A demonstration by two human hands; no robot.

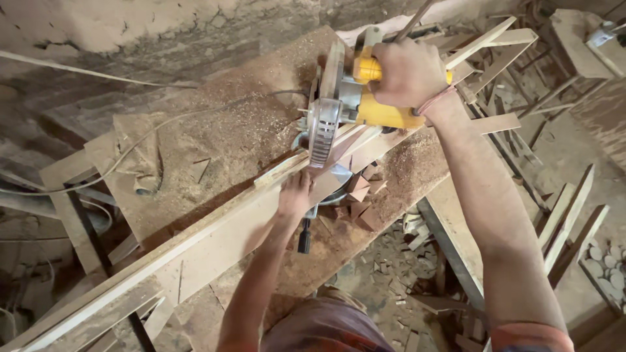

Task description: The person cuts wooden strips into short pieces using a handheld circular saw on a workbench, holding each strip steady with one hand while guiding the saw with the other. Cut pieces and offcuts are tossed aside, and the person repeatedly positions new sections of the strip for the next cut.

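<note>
A yellow and grey mitre saw [345,104] stands on a sawdust-covered bench [215,143]. My right hand [409,70] is closed around its yellow handle, with the blade guard lowered toward the wood. A long pale wooden plank [189,251] lies diagonally across the saw's base, running from the lower left up to the blade. My left hand [295,194] presses flat on the plank just left of the blade. Small wooden offcuts [362,195] lie piled to the right of that hand.
A grey cable [143,140] runs across the dusty bench. Loose wooden strips [502,49] are stacked at the upper right, more slats [574,215] lean at the right. Scraps litter the floor [391,274] below. A black knob [304,242] sticks out under the plank.
</note>
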